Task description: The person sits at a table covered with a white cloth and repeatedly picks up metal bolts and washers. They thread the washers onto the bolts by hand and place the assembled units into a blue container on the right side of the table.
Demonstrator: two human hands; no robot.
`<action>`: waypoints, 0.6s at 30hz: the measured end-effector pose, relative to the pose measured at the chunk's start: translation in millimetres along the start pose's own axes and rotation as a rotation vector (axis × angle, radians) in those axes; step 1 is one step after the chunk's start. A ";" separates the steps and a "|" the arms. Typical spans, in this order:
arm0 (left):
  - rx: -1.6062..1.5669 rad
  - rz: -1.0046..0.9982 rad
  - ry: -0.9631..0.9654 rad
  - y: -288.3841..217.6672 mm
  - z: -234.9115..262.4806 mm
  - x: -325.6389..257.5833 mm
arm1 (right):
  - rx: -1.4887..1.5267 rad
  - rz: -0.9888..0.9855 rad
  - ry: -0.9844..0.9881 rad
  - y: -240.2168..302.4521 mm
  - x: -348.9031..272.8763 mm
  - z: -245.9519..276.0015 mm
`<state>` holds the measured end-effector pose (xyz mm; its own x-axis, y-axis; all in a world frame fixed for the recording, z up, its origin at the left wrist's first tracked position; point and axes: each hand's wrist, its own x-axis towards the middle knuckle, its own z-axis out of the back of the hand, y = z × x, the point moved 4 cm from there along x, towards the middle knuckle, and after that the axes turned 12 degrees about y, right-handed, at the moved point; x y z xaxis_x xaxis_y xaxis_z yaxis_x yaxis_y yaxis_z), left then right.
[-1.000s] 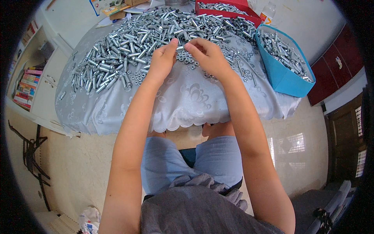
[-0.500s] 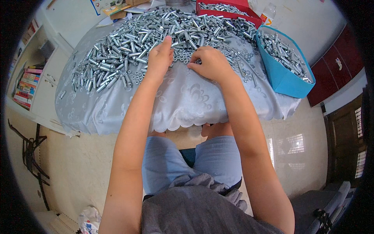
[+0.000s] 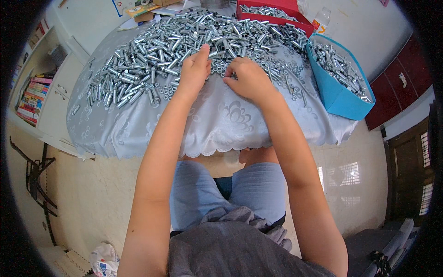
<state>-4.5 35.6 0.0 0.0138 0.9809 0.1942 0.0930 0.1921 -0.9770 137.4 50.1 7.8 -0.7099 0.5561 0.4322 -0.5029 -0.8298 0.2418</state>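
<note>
A broad heap of shiny metal sleeves and bolts [image 3: 159,51] covers the table, with many small hex nuts [image 3: 286,76] scattered along its near side. My left hand [image 3: 194,74] is at the heap's near edge, thumb pointing up and away, the other fingers curled in; what they hold, if anything, is hidden. To its right, my right hand [image 3: 251,79] bends palm-down over the nuts. Its thumb and forefinger curve toward each other by some nuts, and I cannot make out what lies between them.
A blue fabric bin [image 3: 344,104] full of bolts stands at the table's right edge. Behind it are a clear bottle [image 3: 320,21] and a red box [image 3: 277,21] holding more metal pieces. A silvery patterned cloth [image 3: 221,124] covers the table. Papers and cardboard [image 3: 143,11] lie at the back left.
The view has shifted slightly. My left hand has moved a little to the right, nearer my right hand. The right hand stays over the nuts with its fingers bent.
</note>
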 end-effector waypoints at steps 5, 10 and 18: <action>-0.067 0.004 -0.080 0.9 3.9 -0.6 | 0.455 -0.063 0.079 3.2 3.7 0.5; -0.036 0.025 -0.097 1.1 5.1 -0.5 | 0.799 -0.108 -0.153 -1.7 8.9 7.5; 0.058 0.042 -0.030 4.7 -0.2 -1.1 | 1.091 -0.163 -0.160 -6.5 9.3 10.2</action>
<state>-3.9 35.4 -4.8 -0.0132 0.9884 0.1514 0.0356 0.1518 -0.9878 139.1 60.2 19.1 -0.5635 0.7150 0.4138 0.1741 -0.3869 0.9055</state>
